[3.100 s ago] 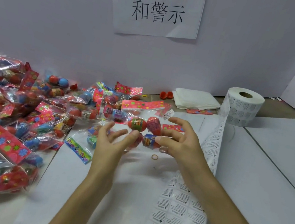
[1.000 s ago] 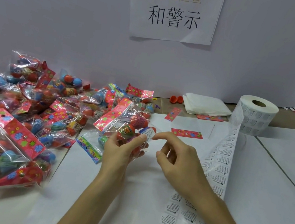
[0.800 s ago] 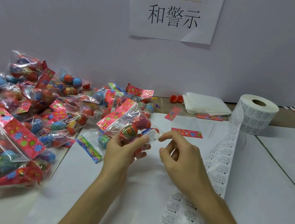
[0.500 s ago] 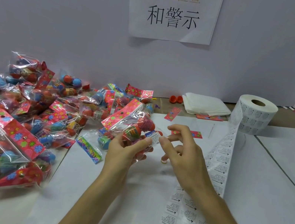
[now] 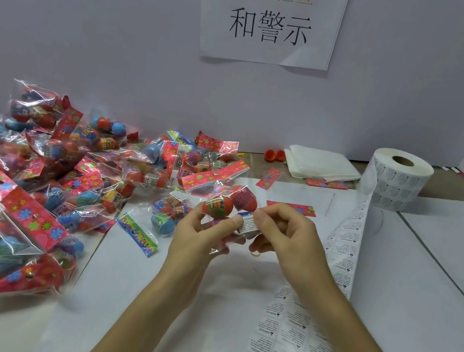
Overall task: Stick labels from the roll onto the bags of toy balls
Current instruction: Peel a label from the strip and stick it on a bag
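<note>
Clear plastic and pink card mark the bag (image 5: pixel 216 177) I am watching. It is held up over the white sheet (image 5: pixel 142 299), just right of the heaped pile of bags (image 5: pixel 40 174). The left hand (image 5: pixel 198 241) grips its lower end with curled fingers, and the thumb lies across the white label (image 5: pixel 248 224). The right hand (image 5: pixel 296 242) has its fingers curled in, with thumb and forefinger pinching the label's right edge against the plastic.

The bag's long axis runs from the palm away from me. Its pink header is at the far end and slants up to the right. The label's print faces me, nearly level.

For edges, the sheet's left border runs diagonally beside the pile, the wall (image 5: pixel 93 45) closes off the back, and a dark seam (image 5: pixel 439 266) crosses the table on the right. Bare sheet lies under the hands and between the forearms.

I count two balls plainly in the held bag, one orange (image 5: pixel 218 206) and one magenta (image 5: pixel 245 198); any others are hidden by fingers. One roll (image 5: pixel 396 178) stands on end with its core up at the far right. Its strip (image 5: pixel 292 351) runs towards me, three labels wide, passing under the right forearm. Three loose header cards (image 5: pixel 291 208) lie beyond the hands. The bags in the pile overlap too much to count.
</note>
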`<state>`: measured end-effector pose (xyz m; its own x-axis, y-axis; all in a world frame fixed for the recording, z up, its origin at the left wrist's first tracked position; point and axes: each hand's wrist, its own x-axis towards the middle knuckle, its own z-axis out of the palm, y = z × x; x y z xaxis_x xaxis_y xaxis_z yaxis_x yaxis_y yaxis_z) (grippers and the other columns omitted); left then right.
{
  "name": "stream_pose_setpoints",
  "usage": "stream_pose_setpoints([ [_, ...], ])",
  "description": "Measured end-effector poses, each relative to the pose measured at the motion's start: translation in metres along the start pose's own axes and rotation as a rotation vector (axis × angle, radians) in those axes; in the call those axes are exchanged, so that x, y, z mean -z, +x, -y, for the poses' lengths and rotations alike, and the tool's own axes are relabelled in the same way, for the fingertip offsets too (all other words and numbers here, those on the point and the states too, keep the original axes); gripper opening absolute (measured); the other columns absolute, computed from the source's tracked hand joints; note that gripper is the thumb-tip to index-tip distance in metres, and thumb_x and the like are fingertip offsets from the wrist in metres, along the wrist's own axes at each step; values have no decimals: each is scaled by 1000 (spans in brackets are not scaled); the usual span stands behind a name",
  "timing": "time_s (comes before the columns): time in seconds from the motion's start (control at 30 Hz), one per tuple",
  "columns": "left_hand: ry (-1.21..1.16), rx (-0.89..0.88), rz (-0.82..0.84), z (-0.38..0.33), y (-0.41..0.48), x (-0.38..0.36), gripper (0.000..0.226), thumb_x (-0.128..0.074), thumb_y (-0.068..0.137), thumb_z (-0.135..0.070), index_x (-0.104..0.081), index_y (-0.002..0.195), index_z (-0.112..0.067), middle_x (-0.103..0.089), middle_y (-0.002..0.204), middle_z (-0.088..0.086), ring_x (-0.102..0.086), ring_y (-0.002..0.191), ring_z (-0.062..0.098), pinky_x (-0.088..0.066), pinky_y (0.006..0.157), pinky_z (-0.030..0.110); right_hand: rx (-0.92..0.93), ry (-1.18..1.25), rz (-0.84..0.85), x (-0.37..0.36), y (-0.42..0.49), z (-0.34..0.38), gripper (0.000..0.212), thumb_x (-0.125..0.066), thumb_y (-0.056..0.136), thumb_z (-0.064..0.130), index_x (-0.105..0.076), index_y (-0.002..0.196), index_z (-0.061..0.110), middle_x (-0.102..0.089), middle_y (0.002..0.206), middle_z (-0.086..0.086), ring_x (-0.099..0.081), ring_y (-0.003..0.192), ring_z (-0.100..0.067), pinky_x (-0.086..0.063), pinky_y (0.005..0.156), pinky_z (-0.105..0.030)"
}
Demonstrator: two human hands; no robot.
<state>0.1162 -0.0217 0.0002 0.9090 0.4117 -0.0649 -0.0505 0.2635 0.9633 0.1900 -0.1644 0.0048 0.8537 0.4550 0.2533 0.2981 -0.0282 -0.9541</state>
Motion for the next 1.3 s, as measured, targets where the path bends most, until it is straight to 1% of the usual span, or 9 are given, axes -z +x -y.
stream_pose_setpoints([
  [0.1, 5, -3, -4, -1, -1, 0, 54, -89, 71, -32, -67, 117, -14, -77, 88, 4, -74, 83, 20, -49, 76, 35, -3, 8, 13, -2, 1, -2, 10, -68, 89, 44, -69, 91, 35, -75, 79, -1, -73, 66, -22, -61, 70, -44],
  [0.2, 21, -20, -7, -2, -1, 1, 48, -80, 75, -34, -67, 117, -14, -78, 89, 3, -74, 81, 17, -50, 77, 35, -18, 6, 24, -3, 0, -3, 29, -73, 76, 56, -66, 98, 39, -76, 86, 2, -74, 68, -21, -61, 70, -36],
  [0.43, 38, -17, -22, -2, -2, -1, 49, -76, 77, -40, -67, 118, -15, -78, 91, 4, -75, 80, 15, -51, 77, 35, 11, -4, 76, -2, 0, -4, 25, -78, 88, 26, -66, 97, 46, -76, 89, 5, -75, 71, -21, -56, 68, -25],
  [0.6, 69, -46, -12, 0, -1, 0, 61, -85, 64, -37, -66, 120, -20, -78, 96, 3, -74, 83, 15, -54, 75, 33, -12, -8, 73, 1, 1, -4, 19, -71, 95, 22, -63, 109, 32, -77, 91, 4, -75, 72, -20, -56, 70, -29],
  [0.73, 49, -44, -12, 0, 1, 2, 62, -85, 68, -31, -64, 125, -19, -78, 105, 6, -76, 96, 26, -54, 78, 35, -25, 5, 64, 2, 2, -3, 16, -61, 101, 14, -65, 108, 27, -77, 88, 0, -75, 71, -21, -61, 75, -41],
  [0.87, 52, -49, -6, -1, 1, 2, 61, -83, 70, -32, -64, 126, -19, -79, 103, 4, -76, 92, 22, -56, 77, 32, -29, 8, 61, -1, 2, -4, 9, -63, 99, 30, -64, 108, 30, -78, 85, 1, -75, 71, -21, -63, 73, -37],
  [0.97, 72, -58, 10, -1, 0, 0, 63, -84, 66, -33, -64, 124, -19, -78, 99, 6, -76, 87, 22, -56, 77, 33, -45, 29, 45, -2, 2, -5, 20, -68, 92, 42, -63, 107, 30, -77, 82, -1, -75, 69, -22, -61, 69, -32],
  [1.13, 70, -58, 39, 0, 0, 0, 53, -86, 74, -35, -66, 121, -19, -78, 104, 7, -76, 92, 22, -57, 81, 35, -1, 10, 29, 1, 3, -9, 10, -71, 91, 34, -68, 100, 34, -76, 83, -2, -74, 67, -23, -62, 69, -36],
  [1.3, 94, -117, -47, 4, 1, 1, 34, -80, 82, -28, -71, 113, -18, -78, 101, 3, -74, 96, 21, -59, 83, 34, 1, -32, 65, 0, 2, -11, 8, -69, 96, 24, -67, 103, 22, -75, 80, -2, -74, 68, -23, -60, 73, -41],
])
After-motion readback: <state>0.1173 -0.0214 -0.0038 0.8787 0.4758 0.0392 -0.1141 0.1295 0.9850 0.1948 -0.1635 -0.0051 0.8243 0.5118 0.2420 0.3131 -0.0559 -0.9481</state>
